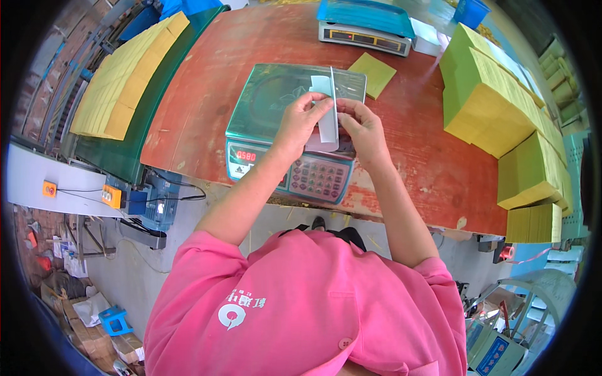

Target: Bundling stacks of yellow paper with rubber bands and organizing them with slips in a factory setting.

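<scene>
Red-brown worktable fills the upper middle of the view, its near edge chipped. Person in a pink shirt stands at it, both forearms coming up from below.

Left of the table: a green conveyor belt carrying a long bed of yellow sheets laid in rows. Right side of the table: tall stacks of yellow-green flat packets, with more of them further right along the table edge.

Centre, near the table's front edge: a teal digital scale with a clear plastic cover on its pan, red lit display at its front left, keypad to the right of the display. Second scale, blue-topped, sits at the far edge. One loose yellow-green packet lies flat between the two scales, just beside the near scale's back right corner.

Left hand and right hand meet above the near scale's pan, close together. Both are pinched shut on a thin clear plastic bag, held roughly upright and seen nearly edge-on. Left hand's fingers grip it near the top, right hand's thumb and fingers on the opposite side. Bag looks light grey-white; can't tell whether anything is inside or whether its lower end touches the pan.
</scene>
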Tool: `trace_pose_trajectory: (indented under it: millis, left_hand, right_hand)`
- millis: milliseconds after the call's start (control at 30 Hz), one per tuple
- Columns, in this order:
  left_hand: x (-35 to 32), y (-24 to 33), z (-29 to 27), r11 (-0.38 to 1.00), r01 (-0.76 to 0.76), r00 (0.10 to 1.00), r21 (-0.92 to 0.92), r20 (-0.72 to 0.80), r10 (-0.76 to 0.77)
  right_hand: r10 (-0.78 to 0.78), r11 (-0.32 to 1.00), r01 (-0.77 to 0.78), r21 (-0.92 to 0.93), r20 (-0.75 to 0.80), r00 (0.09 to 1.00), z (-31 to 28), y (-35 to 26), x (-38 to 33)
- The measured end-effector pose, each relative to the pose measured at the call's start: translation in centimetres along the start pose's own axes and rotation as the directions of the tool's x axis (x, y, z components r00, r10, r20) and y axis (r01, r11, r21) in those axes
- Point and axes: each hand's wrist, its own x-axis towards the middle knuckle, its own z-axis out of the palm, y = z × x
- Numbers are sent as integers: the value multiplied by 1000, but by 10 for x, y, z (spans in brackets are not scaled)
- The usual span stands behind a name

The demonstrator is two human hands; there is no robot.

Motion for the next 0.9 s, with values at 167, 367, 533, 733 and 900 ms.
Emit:
trace_pose_trajectory:
  millis: [167,367,533,733,900]
  left_hand:
    - [-1,1,-2,999,13,1000,31,28,-14]
    - [0,-2,-3,1000,21,999,-19,39,-20]
    - [2,1,-1,999,15,1000,-32,17,-15]
    - [5,-7,-12,994,106,994,-4,10,-106]
    - [-1,-4,-14,988,94,990,122,-115,-80]
  right_hand:
    - [-19,999,19,-51,-3,1000,0,3,-1]
    - [-21,1000,21,-20,-10,1000,0,2,-2]
    - [-5,1000,5,25,2,1000,-3,2,3]
    - [-607,674,387,-630,-173,775,-23,-9,6]
    - [-408,737,235,-633,-140,902,-5,-8,4]
